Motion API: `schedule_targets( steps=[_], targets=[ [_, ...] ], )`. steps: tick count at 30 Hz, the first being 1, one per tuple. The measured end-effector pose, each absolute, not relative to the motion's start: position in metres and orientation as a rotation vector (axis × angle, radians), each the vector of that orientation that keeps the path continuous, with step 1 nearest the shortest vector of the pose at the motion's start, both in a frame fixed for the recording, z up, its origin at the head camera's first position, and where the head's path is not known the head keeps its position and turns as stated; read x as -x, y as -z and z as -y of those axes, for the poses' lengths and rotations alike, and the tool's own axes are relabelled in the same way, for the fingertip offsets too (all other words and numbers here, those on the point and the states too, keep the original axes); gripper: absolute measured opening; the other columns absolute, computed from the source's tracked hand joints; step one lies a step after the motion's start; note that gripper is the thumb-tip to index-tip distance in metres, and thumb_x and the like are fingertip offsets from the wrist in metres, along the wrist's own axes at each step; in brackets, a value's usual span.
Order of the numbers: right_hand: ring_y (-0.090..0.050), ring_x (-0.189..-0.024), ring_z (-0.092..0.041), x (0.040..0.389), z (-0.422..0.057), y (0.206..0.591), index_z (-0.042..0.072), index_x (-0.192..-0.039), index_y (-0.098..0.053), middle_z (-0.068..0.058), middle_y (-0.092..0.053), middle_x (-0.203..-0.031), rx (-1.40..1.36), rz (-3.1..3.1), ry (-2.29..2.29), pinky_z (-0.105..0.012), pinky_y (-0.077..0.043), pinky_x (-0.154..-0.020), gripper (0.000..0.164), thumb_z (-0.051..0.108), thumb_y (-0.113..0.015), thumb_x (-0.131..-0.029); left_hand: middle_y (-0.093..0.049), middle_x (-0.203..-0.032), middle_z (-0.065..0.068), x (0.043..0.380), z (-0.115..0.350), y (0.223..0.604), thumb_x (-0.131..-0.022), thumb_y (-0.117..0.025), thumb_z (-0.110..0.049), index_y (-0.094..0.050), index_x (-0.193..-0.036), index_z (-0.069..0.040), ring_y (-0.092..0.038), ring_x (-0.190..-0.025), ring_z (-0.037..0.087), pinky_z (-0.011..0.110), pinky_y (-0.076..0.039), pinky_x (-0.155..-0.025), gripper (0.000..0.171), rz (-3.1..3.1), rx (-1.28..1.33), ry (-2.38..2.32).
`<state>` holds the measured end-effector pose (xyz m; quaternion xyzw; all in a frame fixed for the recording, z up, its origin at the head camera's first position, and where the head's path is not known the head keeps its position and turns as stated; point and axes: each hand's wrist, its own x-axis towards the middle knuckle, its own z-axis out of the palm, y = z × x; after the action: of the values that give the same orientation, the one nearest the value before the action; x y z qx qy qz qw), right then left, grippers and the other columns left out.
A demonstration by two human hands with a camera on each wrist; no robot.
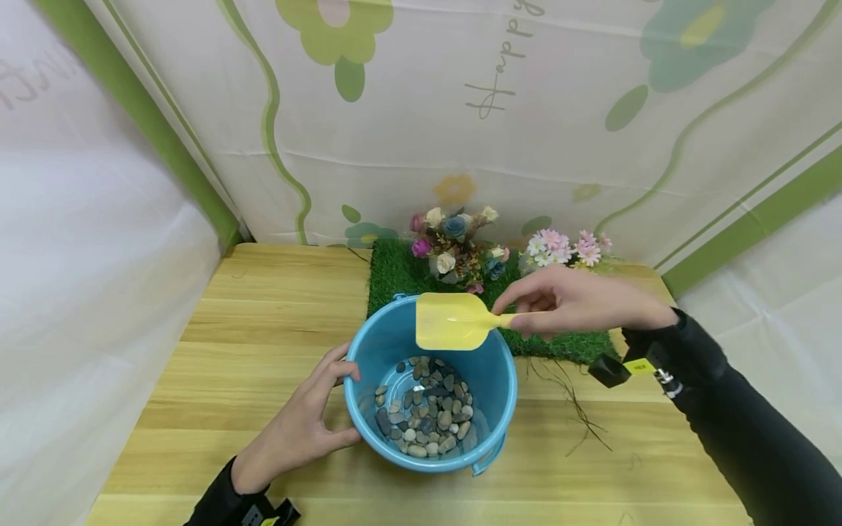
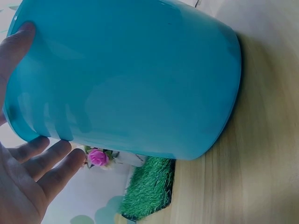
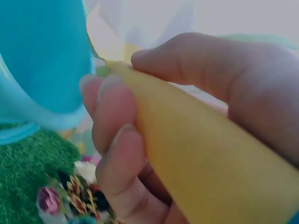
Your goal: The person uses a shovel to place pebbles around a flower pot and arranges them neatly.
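A blue plastic bucket [image 1: 364, 343] stands on the table with several grey and tan pebbles [image 1: 434, 416] spread over its bottom. My left hand [image 1: 309, 409] grips it at the left, a finger hooked over the rim. In the left wrist view the thumb [image 2: 18, 46] presses the bucket's outer wall [image 2: 131, 79], and other fingertips touch it lower down. My right hand [image 1: 569, 299] holds a yellow toy shovel [image 1: 454, 321] by the handle [image 3: 187, 130], thumb on one side and curled fingers on the other. The shovel's bare blade is over the bucket's far rim.
Behind the bucket lies a green turf mat [image 1: 395, 272] carrying a mixed bouquet [image 1: 457, 245] and pink-and-white flowers [image 1: 559, 247]. Thin dark twigs [image 1: 575, 402] lie on the wooden table [image 1: 217, 365] to the right. A printed fabric curtain [image 1: 421, 146] hangs at the back.
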<state>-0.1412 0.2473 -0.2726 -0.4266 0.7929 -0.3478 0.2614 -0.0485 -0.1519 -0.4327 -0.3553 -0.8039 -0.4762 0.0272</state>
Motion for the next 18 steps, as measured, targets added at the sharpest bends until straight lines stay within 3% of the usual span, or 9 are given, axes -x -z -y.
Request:
schedule_targets(
  steps=[8, 13, 18],
  targets=[
    [-0.053, -0.068, -0.012, 0.139, -0.215, 0.279, 0.012, -0.133, -0.064, 0.011, -0.063, -0.083, 1.2, -2.197, 0.754, -0.031, -0.048, -0.07, 0.03, 0.025, -0.056, -0.107, -0.032, -0.158, 0.015, 0.048, 0.152, 0.43, -0.079, -0.09, -0.023, -0.046, -0.123, -0.008, -0.042, -0.137, 0.041, 0.046, -0.052, -0.097, 0.064, 2.48, 1.086, 1.461],
    [-0.049, -0.066, -0.009, 0.137, -0.194, 0.282, 0.009, -0.13, -0.065, 0.008, -0.062, -0.081, 1.18, -2.21, 0.652, -0.032, -0.046, -0.068, 0.028, 0.021, -0.058, -0.106, -0.032, -0.158, 0.015, 0.048, 0.153, 0.431, -0.081, -0.089, -0.026, -0.046, -0.124, -0.011, -0.043, -0.136, 0.04, 0.045, -0.052, -0.097, 0.062, 2.478, 1.09, 1.464],
    [-0.036, -0.061, -0.007, 0.136, -0.174, 0.286, 0.009, -0.125, -0.069, 0.01, -0.052, -0.072, 1.179, -2.209, 0.571, -0.033, -0.037, -0.064, 0.023, 0.015, -0.06, -0.104, -0.031, -0.158, 0.016, 0.048, 0.152, 0.431, -0.079, -0.09, -0.021, -0.045, -0.125, -0.015, -0.043, -0.136, 0.039, 0.045, -0.052, -0.097, 0.064, 2.479, 1.088, 1.485]
  ],
)
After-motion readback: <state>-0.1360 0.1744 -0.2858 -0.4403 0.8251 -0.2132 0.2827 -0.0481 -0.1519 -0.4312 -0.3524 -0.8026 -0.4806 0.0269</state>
